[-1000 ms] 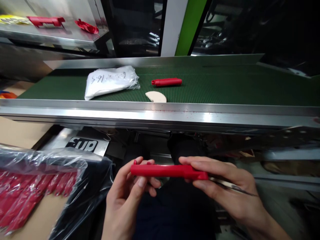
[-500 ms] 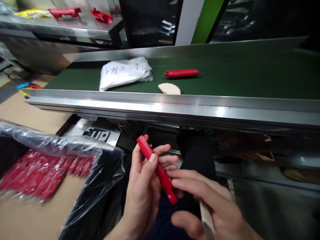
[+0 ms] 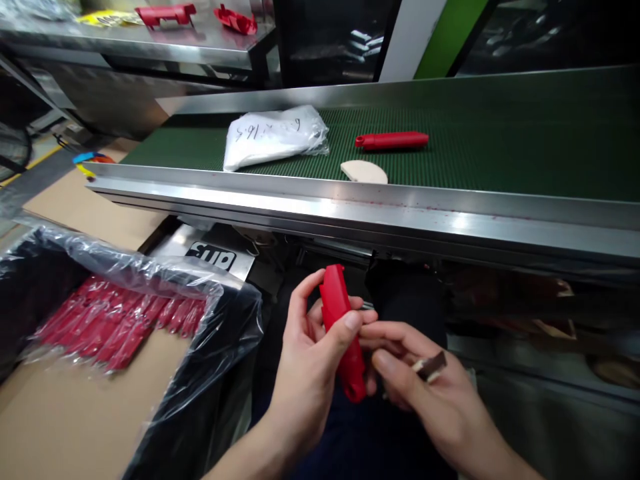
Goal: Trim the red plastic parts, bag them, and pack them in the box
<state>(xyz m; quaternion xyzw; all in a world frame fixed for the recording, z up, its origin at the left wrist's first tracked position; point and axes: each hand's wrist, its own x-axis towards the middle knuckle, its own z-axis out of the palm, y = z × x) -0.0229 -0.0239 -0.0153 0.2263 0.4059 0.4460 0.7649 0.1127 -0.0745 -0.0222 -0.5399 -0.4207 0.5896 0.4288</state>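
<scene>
My left hand (image 3: 305, 360) is closed round a long red plastic part (image 3: 341, 330), held nearly upright below the conveyor's edge. My right hand (image 3: 425, 393) is closed on a small knife-like tool (image 3: 430, 366) with a brown handle, and its fingertips touch the lower end of the red part. The tool's blade is hidden behind the fingers. A second red part (image 3: 391, 140) lies on the green conveyor belt (image 3: 500, 153), with a pale half-round piece (image 3: 364, 171) just in front of it.
A white plastic bag (image 3: 273, 135) with writing lies on the belt at left. A plastic-lined cardboard box (image 3: 85, 373) at lower left holds several red parts (image 3: 120, 323). The steel conveyor rail (image 3: 350, 207) crosses in front. More red pieces (image 3: 165, 13) sit on a steel shelf at the back.
The red part has swung from level to nearly upright in my left hand. My right hand has slid to its lower end with the tool. The view has shifted left.
</scene>
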